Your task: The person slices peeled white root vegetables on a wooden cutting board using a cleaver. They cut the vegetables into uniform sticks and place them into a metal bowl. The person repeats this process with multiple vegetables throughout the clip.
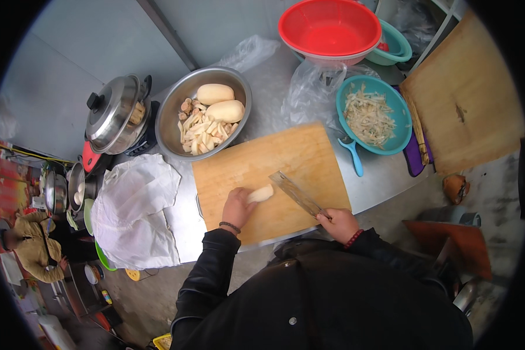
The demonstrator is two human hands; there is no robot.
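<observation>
Root point(262, 193) jutted over the board point(262, 157) from the left hand's gripping fingers; the right hand point(338, 225) clenched a knife point(296, 192).

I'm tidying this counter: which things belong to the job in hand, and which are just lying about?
In use: pale piece, in the left hand; knife, in the right hand; cutting board; probably the steel bowl of pale pieces.

Apparently lying about: white cloth; red basin; lidded pot.
</observation>
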